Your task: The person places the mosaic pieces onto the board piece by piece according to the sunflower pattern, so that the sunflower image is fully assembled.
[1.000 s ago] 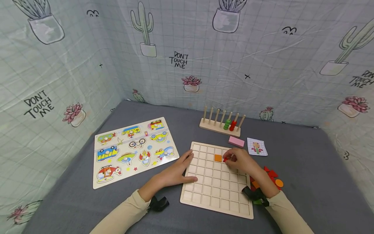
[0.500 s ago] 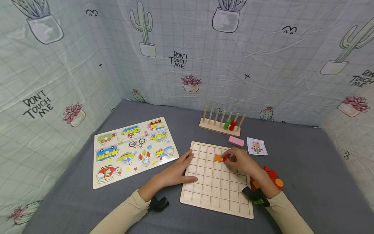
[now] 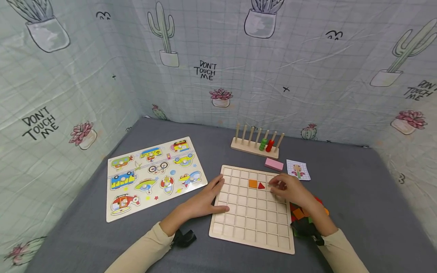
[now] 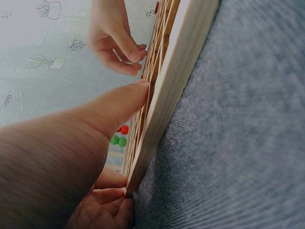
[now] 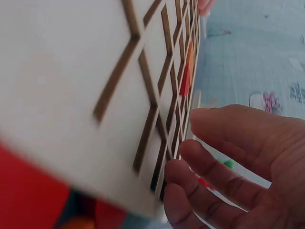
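Two hands lay on the pale wooden grid board (image 3: pixel 254 212). At its left edge the left hand (image 3: pixel 205 199) rested flat with fingers straight and relaxed, thumb along the board's side, gripping nothing. Right of it, an orange square tile (image 3: pixel 253 184) and a small red triangle tile (image 3: pixel 261 185) sat side by side in the board's second row. The right hand (image 3: pixel 288 189) hovered just right of the triangle, fingers loosely curled and empty. "DON'T TOUCH ME" (image 3: pixel 205 70) was printed on the backdrop. A second before, that hand had pinched the triangle over its cell; it had since let go and drawn back rightward.
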The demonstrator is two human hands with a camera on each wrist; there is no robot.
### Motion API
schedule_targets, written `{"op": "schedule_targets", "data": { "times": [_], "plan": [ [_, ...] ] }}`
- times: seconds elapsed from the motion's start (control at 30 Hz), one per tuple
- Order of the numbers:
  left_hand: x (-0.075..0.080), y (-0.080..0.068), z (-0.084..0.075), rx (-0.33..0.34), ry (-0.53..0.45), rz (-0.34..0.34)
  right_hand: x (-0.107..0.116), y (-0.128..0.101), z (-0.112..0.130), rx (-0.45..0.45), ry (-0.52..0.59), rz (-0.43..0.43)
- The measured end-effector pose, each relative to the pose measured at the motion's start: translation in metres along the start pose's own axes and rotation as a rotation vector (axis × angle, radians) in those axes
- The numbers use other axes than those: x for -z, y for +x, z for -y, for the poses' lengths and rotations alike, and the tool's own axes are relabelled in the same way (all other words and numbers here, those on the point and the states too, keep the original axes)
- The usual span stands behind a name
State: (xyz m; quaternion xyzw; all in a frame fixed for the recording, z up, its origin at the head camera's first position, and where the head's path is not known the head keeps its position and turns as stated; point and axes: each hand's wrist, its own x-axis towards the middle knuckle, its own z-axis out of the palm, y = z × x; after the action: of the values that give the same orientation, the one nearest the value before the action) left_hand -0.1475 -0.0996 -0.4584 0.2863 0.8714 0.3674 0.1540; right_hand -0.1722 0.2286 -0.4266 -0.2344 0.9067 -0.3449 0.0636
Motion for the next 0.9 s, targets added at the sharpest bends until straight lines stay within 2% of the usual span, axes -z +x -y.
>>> {"op": "schedule_targets", "data": {
  "times": [0.23, 0.63, 0.9],
  "plan": [
    [0.000, 0.000, 0.001, -0.005, 0.003, 0.001, 0.011, -0.013, -0.010, -0.057, -0.058, -0.030],
    [-0.001, 0.000, 0.003, -0.008, -0.003, -0.001, 0.024, -0.035, -0.024, -0.154, -0.069, -0.058],
    [0.001, 0.000, 0.001, -0.008, -0.006, -0.002, 0.034, -0.048, -0.033, -0.163, -0.126, -0.082]
  ]
}}
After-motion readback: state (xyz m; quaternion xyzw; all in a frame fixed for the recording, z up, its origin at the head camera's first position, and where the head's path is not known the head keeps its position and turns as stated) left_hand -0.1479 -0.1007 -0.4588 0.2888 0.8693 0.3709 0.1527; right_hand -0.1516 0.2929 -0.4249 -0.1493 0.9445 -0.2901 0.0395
